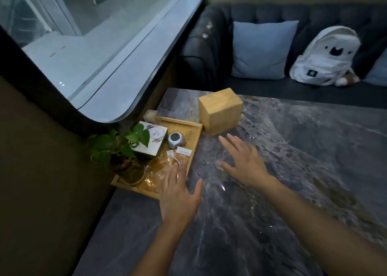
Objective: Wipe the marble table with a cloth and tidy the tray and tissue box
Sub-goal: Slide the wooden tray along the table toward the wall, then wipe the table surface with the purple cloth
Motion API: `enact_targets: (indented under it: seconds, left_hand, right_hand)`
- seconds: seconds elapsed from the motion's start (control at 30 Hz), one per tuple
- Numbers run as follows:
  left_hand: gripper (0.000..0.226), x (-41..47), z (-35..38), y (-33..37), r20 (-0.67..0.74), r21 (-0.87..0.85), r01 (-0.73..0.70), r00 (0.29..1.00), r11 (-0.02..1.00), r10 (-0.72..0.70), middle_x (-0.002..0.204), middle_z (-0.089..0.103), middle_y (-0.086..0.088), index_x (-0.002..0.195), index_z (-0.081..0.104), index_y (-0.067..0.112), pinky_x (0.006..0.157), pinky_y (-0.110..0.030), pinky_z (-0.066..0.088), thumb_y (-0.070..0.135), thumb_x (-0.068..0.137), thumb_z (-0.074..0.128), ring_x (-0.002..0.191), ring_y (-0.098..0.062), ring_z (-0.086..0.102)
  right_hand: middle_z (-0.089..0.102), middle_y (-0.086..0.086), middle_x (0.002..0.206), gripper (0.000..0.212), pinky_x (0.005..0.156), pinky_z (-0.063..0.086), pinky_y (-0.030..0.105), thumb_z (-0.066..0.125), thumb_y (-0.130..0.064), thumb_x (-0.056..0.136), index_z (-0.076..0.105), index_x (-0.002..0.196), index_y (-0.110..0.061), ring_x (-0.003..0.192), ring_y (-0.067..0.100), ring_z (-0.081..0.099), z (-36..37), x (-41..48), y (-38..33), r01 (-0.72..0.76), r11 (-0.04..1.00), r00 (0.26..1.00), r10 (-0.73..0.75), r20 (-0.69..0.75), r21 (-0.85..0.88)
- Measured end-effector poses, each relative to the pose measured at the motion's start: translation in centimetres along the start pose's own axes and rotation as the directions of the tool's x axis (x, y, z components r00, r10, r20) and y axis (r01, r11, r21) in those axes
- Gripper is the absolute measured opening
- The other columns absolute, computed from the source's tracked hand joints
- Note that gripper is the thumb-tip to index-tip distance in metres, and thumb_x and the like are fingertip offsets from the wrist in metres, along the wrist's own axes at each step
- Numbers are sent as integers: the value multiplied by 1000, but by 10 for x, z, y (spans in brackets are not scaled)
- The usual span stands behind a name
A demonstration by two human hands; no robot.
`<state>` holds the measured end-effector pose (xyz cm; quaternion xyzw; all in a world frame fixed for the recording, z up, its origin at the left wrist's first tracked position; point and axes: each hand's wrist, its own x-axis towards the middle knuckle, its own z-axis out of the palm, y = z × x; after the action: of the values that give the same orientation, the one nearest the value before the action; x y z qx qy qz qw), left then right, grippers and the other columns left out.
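A grey marble table [293,171] fills the lower right. At its left edge lies a wooden tray [193,136] holding a potted plant [117,148], a white box [152,139], a small grey clock [176,139], paper packets [183,152] and a glass dish [157,171]. A wooden tissue box [221,110] stands on the marble just behind the tray's far right corner. My left hand [178,196] hovers open over the tray's near right edge. My right hand [245,160] is spread open above the marble, in front of the tissue box. No cloth is in view.
A dark sofa [209,51] runs along the table's far side, with a blue cushion [261,49] and a white backpack [326,56] on it. A large curved window [104,56] rises to the left. A dark wall drops off left of the table.
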<state>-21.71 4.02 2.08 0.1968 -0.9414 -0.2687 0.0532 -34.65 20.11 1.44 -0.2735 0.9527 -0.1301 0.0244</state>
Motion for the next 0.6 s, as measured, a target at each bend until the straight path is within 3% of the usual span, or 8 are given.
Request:
enact_targets:
  seconds: [0.07, 0.13, 0.2, 0.33, 0.47, 0.6]
  left_hand:
    - [82, 0, 10, 13, 56, 37, -75, 996, 996, 73, 155, 23, -4, 144, 20, 27, 117, -40, 12, 66, 72, 19, 144, -20, 16]
    - [79, -2, 23, 29, 104, 63, -147, 985, 987, 140, 156, 20, -3, 145, 15, 29, 117, -39, 10, 66, 76, 22, 144, -20, 15]
    - [80, -7, 37, 45, 154, 70, -214, 967, 974, 202, 155, 24, -3, 145, 18, 29, 116, -41, 14, 66, 74, 21, 143, -21, 20]
    - [82, -22, 69, 82, 229, 42, -321, 925, 946, 304, 147, 40, -8, 141, 32, 21, 113, -45, 23, 63, 71, 25, 136, -25, 35]
    - [69, -40, 102, 118, 244, 49, -482, 855, 875, 458, 125, 63, -14, 128, 52, 13, 96, -51, 45, 55, 74, 41, 114, -32, 59]
    - [67, -64, 131, 152, 319, 23, -582, 775, 813, 546, 129, 59, -11, 129, 51, 14, 100, -47, 45, 54, 77, 39, 118, -30, 56]
  right_hand:
    - [28, 7, 153, 74, 110, 27, 44, 32, -62, 81, 19, 145, -28, 141, 25, 27, 0, -26, 16, -60, 998, 998, 60, -12, 2]
    - [35, 9, 150, 75, 108, 33, 47, 32, -63, 79, 26, 143, -26, 138, 28, 33, -1, -51, 31, -123, 992, 991, 124, -44, 24]
    - [35, 8, 150, 74, 109, 34, 47, 34, -62, 80, 25, 144, -26, 138, 26, 33, -5, -75, 46, -186, 982, 980, 189, -64, 41]
    - [23, 1, 156, 76, 113, 19, 40, 29, -65, 79, 14, 146, -31, 143, 19, 20, -13, -126, 76, -347, 936, 936, 350, -46, 55]
    - [40, 7, 147, 76, 104, 34, 42, 27, -63, 77, 26, 144, -26, 135, 24, 38, -16, -174, 110, -448, 894, 889, 448, -89, 28]
    - [29, 6, 153, 77, 110, 27, 42, 22, -64, 78, 17, 145, -27, 140, 22, 28, -21, -221, 137, -549, 834, 832, 552, -60, 53]
